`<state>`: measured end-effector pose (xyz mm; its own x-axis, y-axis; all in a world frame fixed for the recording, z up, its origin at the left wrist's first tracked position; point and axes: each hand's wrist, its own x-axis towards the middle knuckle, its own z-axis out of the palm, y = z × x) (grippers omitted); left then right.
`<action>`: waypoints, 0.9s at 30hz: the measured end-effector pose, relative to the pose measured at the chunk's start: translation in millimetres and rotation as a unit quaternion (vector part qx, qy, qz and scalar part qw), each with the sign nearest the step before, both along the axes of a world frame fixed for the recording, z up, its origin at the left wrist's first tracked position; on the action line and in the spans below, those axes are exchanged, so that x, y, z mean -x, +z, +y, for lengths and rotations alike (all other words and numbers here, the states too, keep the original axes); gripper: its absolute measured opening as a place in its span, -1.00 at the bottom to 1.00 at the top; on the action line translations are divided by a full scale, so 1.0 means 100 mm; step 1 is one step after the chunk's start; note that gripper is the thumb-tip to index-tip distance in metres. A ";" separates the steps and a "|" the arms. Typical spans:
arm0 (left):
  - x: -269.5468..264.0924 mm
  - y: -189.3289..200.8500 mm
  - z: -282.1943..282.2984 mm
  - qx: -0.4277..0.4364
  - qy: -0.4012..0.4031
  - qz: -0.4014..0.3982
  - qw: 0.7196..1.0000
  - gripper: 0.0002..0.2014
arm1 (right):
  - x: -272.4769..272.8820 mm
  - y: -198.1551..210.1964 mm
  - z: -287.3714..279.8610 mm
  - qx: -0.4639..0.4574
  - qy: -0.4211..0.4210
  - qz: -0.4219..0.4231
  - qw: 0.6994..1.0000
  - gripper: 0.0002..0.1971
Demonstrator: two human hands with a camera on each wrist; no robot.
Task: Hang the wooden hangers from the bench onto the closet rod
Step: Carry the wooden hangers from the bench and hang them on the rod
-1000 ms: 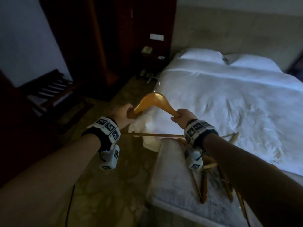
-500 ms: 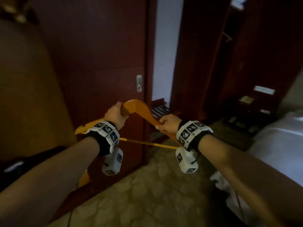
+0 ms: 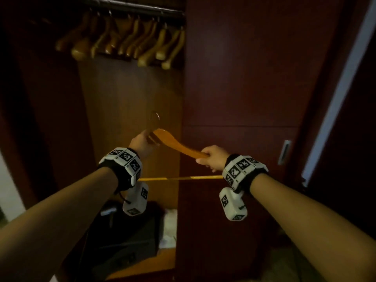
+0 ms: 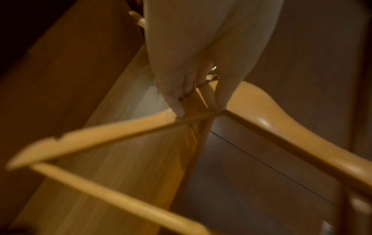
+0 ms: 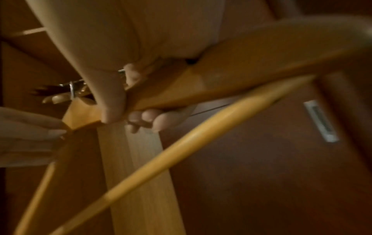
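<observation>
I hold one wooden hanger (image 3: 176, 145) below chest height in front of the open closet. My left hand (image 3: 142, 142) pinches its neck just under the metal hook (image 3: 155, 117); the left wrist view shows the left hand (image 4: 181, 66) with thumb and fingers on the hanger (image 4: 281, 132) at its middle. My right hand (image 3: 211, 157) grips the hanger's right arm, with the fingers (image 5: 149, 117) curled under the wood of the hanger (image 5: 251, 74). The closet rod (image 3: 130, 6) runs high at the upper left and carries several wooden hangers (image 3: 126, 41).
A dark red sliding door (image 3: 244, 78) with a metal recessed handle (image 3: 285, 152) covers the closet's right half. On the closet floor lie a dark bag (image 3: 130, 241) and something white (image 3: 169, 226). A pale wall strip (image 3: 335, 88) shows at the far right.
The view has swung from the bed and bench past the door to the open closet. Both hands carried the hanger along, and my left hand has slid up to its neck.
</observation>
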<state>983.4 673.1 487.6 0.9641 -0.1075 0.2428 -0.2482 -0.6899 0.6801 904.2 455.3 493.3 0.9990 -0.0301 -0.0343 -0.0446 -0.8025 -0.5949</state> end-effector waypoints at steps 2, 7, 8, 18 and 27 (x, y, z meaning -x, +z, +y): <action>-0.31 0.11 0.23 0.015 0.033 -0.018 0.999 -0.49 | -0.42 0.09 0.23 0.002 -0.013 -0.017 1.000 -0.84; -0.97 0.32 0.82 0.105 0.116 -0.049 0.987 -0.51 | -1.25 0.26 0.76 -0.116 -0.063 -0.018 0.991 -0.64; -1.09 0.37 0.93 0.124 0.132 -0.059 0.982 -0.53 | -1.40 0.31 0.86 -0.139 -0.067 -0.018 0.988 -0.62; -2.32 1.20 1.94 0.199 0.178 -0.255 0.929 -0.28 | -2.66 0.67 2.08 -0.125 -0.121 -0.063 0.983 -0.65; -2.79 1.49 2.43 0.131 0.139 -0.312 0.930 -0.24 | -3.28 1.21 2.90 -0.170 -0.188 -0.107 0.961 -0.64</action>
